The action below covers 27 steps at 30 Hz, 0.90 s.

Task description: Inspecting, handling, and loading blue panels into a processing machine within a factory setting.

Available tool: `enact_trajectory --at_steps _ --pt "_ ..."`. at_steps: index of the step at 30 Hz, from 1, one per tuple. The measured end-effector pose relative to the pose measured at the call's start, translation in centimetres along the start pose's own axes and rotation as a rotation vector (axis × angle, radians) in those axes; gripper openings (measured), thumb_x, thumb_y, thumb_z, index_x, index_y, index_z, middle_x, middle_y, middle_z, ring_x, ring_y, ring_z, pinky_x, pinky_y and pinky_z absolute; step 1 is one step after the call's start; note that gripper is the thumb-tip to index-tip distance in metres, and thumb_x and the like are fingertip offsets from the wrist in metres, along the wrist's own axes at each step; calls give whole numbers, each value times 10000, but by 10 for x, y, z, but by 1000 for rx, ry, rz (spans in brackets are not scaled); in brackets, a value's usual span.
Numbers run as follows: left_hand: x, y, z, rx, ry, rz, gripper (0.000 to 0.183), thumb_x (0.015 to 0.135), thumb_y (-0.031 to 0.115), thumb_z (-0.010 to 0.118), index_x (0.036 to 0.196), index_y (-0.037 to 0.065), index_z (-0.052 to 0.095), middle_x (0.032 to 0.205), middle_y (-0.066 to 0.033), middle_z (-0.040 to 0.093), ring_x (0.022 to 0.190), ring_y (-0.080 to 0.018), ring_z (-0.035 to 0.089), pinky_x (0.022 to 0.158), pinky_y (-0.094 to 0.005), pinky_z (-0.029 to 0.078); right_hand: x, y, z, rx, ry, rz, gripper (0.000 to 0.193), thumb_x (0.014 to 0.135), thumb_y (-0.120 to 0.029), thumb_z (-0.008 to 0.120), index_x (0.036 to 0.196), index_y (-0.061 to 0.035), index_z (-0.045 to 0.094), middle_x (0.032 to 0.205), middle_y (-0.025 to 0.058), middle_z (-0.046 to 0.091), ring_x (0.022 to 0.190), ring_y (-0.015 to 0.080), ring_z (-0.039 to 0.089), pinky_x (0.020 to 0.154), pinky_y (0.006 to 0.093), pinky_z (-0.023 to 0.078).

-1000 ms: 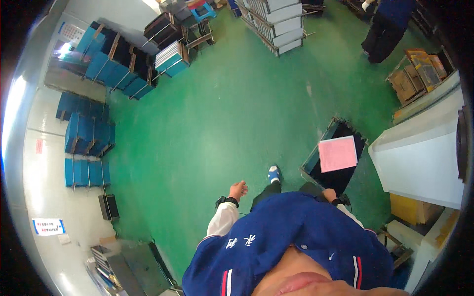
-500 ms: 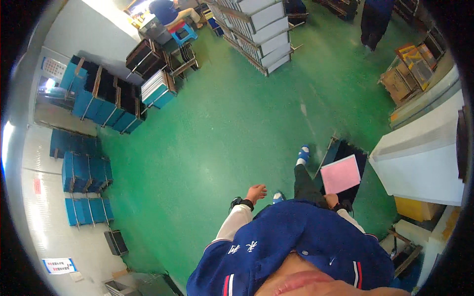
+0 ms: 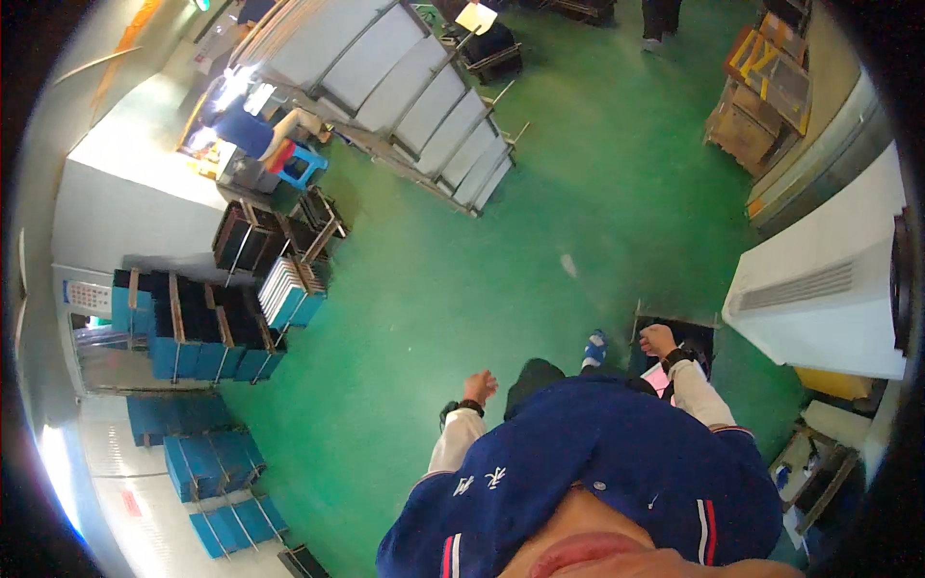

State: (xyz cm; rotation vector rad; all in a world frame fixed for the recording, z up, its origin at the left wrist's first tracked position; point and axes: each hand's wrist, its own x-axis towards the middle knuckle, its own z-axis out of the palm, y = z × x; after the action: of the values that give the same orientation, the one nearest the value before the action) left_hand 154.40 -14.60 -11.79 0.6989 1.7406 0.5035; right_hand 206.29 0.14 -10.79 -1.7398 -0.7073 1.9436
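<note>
Green floor [image 3: 462, 289] underfoot | right hand [image 3: 658, 339] loosely curled, empty, just above black crate [image 3: 674, 332] with pink sheet [image 3: 660, 378] | left hand [image 3: 479, 386] fingers together, empty, well apart | right nearer.

From where I'm watching, the green floor [image 3: 501, 241] is the big open stretch, wide and bare ahead of both hands. My left hand [image 3: 479, 386] hangs over bare floor. My right hand [image 3: 657, 339] sits just beside a dark crate [image 3: 696, 337], which blocks that side, with a large white cabinet [image 3: 829, 289] just beyond the crate. Left of the open floor stand blue bins [image 3: 198, 332]; across it, a long grey rack [image 3: 414, 106] closes the way. The crate's contents are hard to make out, possibly a pink sheet.
</note>
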Motion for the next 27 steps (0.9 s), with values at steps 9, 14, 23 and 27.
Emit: enact_trajectory --at_steps 9,14,23,27 --pt "203 299 60 -393 -233 -49 344 840 271 565 1050 1 523 930 -118 588 760 -207 593 629 -300 472 124 -29 -42 -429 44 -209 177 810 -219 536 803 -53 597 699 87 607 540 231 577 466 349 457" --pt "322 388 46 -236 -201 72 268 819 269 580 913 18 568 784 -89 610 574 -161 568 468 -282 427 158 -36 -50 -1562 -46 -107 212 788 -254 510 832 -82 627 744 130 633 627 326 599 583 417 478" --pt "467 605 51 -17 -210 82 256 828 275 579 878 25 590 744 -58 601 545 -138 541 462 -268 418 253 -155 -42 -1273 416 -482 178 723 -217 525 718 -78 636 691 157 606 685 354 601 587 471 460" --pt "489 660 73 -127 -276 61 263 853 269 568 964 31 584 780 -55 599 608 -143 559 513 -266 437 294 -258 -44 -1280 316 -589 184 731 -221 527 703 -75 636 696 157 606 695 342 601 589 462 461"
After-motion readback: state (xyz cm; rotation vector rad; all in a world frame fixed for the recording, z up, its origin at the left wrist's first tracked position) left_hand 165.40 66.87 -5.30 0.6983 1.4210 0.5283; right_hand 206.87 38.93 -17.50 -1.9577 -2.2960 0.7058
